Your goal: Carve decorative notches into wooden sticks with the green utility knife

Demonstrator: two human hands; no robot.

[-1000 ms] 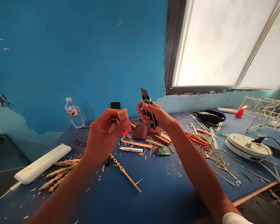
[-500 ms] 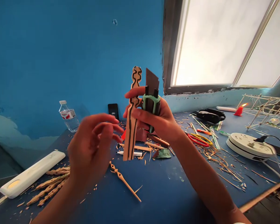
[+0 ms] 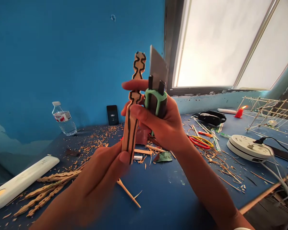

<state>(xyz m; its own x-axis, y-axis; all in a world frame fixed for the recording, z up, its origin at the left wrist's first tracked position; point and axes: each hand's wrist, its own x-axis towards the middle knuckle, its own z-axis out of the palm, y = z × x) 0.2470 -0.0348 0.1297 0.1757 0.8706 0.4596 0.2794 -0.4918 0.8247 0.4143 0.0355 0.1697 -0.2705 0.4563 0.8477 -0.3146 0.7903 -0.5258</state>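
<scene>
Centre frame: R hand [image 3: 166,127] grips knife [image 3: 156,99], blade out, thumb also pressing stick [image 3: 132,127] upright. L hand [image 3: 100,179] fingers closed on its lower end. Outline drawn, edges uncut. Carved sticks [image 3: 45,190] lie lower left.

- We see the wooden strip [image 3: 130,134] standing upright just left of the knife [image 3: 156,99], both above the counter [image 3: 172,198].
- The bottle [image 3: 61,119] stands far left, with the phone [image 3: 112,115] behind, against the wall.
- The scissors [image 3: 201,142] lie to the right, and the power hub [image 3: 248,146] lies beyond them.
</scene>
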